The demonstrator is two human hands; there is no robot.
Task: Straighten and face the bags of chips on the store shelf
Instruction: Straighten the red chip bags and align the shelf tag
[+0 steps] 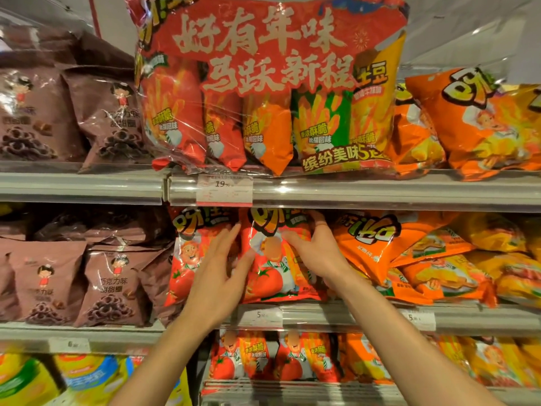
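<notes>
Brown snack bags (114, 285) are sitting upright on the left of the middle shelf (322, 313), faces forward, so that section is probably needing no work.

Next along, a red tomato bag (187, 256) is standing front-facing, partly hidden by the left hand (218, 276). That hand's grip is open: fingers straight and spread, fingertips lying along the left edge of the centre red bag (275, 268), thumb on its face. It is bracing, not pinching, most likely to keep the bag from sliding sideways.

The centre red bag is standing upright at the shelf front, logo up, just under the price rail (351, 194).

The right hand (316, 253) is cupping the bag's right edge, thumb on the face, fingers curled round behind. My read: both hands are squaring this bag into line with its neighbour.

Right of that, the orange bags (369, 244) are lying tilted and overlapping, one with its logo upside down. Those are looking like the next job: each is going to need lifting, flipping and standing up.

On the upper shelf the multipack (269, 83) is overhanging the rail and leaning forward.
</notes>
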